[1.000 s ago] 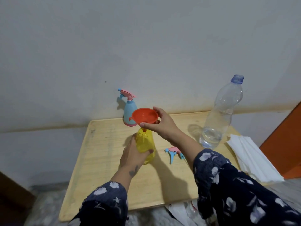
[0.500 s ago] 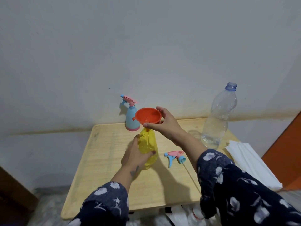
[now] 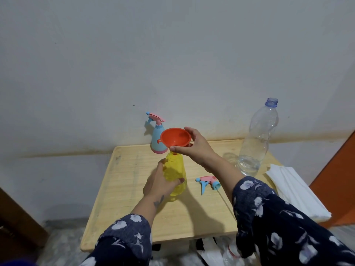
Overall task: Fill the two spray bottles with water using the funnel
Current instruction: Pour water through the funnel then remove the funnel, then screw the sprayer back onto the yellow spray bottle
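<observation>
On the wooden table (image 3: 119,198) we wrap our left hand (image 3: 159,184) around the yellow spray bottle (image 3: 175,174), fingers curled on its body, keeping it upright. Behind it, by the wall, stands the blue spray bottle (image 3: 158,140), capped. Our right hand (image 3: 197,147) pinches the orange funnel (image 3: 175,137) by its rim, spout in the yellow bottle's neck. A loose trigger head (image 3: 207,182) lies rightward, then the open water bottle (image 3: 257,139) and white cloth (image 3: 295,191).

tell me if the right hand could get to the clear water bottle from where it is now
Probably yes, once it lets go of the funnel. The right hand is busy there, but the clear water bottle stands uncapped on that side, with bare table between them.
</observation>
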A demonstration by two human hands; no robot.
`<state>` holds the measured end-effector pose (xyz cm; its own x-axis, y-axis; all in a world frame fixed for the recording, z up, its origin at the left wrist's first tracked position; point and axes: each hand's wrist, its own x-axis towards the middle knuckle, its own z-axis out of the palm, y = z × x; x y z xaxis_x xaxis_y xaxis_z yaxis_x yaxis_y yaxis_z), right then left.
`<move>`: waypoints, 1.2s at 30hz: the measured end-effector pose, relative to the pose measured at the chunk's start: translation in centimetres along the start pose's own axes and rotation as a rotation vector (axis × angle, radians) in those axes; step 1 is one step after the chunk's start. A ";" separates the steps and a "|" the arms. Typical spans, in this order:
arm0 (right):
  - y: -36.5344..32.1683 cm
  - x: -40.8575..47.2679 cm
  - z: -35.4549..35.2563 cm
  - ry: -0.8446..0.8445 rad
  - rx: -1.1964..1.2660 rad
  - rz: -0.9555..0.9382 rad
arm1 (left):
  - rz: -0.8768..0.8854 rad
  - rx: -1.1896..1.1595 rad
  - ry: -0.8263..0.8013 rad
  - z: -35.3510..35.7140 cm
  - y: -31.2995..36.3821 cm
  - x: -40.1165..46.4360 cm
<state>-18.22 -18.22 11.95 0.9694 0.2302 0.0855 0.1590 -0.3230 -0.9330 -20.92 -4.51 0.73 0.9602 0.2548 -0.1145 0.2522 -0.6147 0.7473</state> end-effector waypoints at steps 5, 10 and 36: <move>-0.3 -0.5 0.9 0.022 0.013 0.007 | 0.010 0.011 -0.020 -0.6 -0.6 -0.5; -1.0 -0.3 0.7 0.111 0.089 0.080 | 0.069 0.006 -0.061 -1.4 -0.9 -0.7; 18.3 7.6 -6.2 0.405 -0.162 0.609 | 0.031 -0.189 0.052 2.8 -0.7 6.3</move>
<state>-6.83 -28.03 -2.28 0.8826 -0.3788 -0.2785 -0.4329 -0.4237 -0.7957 -14.73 -4.58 -2.35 0.9584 0.2794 -0.0588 0.1907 -0.4732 0.8601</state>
